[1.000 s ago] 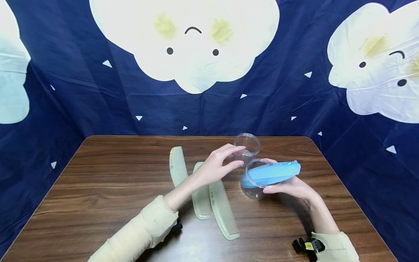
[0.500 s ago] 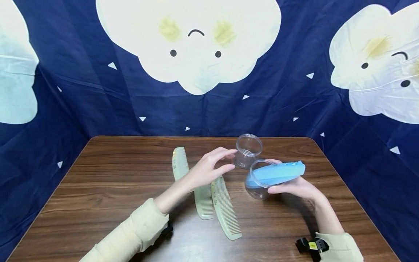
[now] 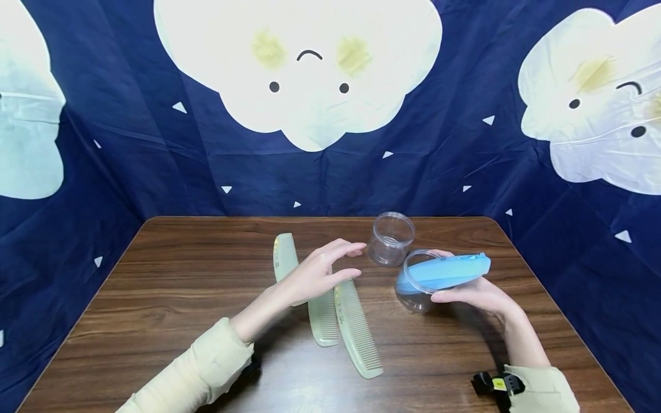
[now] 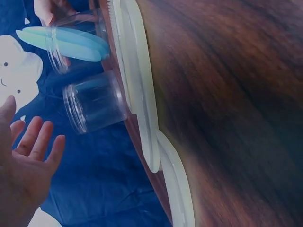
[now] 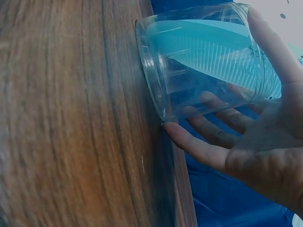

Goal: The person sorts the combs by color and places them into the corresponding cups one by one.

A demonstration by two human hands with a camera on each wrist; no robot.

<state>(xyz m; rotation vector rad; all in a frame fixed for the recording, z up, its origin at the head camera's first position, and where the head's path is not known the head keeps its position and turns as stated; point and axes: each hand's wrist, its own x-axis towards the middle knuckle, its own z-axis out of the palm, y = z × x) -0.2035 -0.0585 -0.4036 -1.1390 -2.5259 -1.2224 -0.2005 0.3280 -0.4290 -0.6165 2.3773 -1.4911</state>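
Note:
My right hand (image 3: pixel 472 295) grips a clear plastic jar (image 3: pixel 413 303), thumb on the near side and fingers around the far side. Blue combs (image 3: pixel 448 271) lean inside that jar, their ends sticking out past the rim toward the right. A second clear jar (image 3: pixel 388 252) stands upright just behind it, with nothing inside. My left hand (image 3: pixel 317 274) hovers over the pale green combs with fingers spread and holds nothing; its fingertips point at the second jar, a small gap away. In the left wrist view the palm of the left hand (image 4: pixel 31 163) shows bare.
Three pale green combs lie on the wooden table (image 3: pixel 181 298): one at the back left (image 3: pixel 284 258), a middle comb (image 3: pixel 323 324) and a nearer comb (image 3: pixel 357 335). The left forearm passes over part of them. A dark blue cloth (image 3: pixel 248 166) with white clouds hangs behind the table.
My left hand has drawn back to the left, away from the second jar, which now shows fully. The right hand has shifted slightly right with the jar and blue combs.

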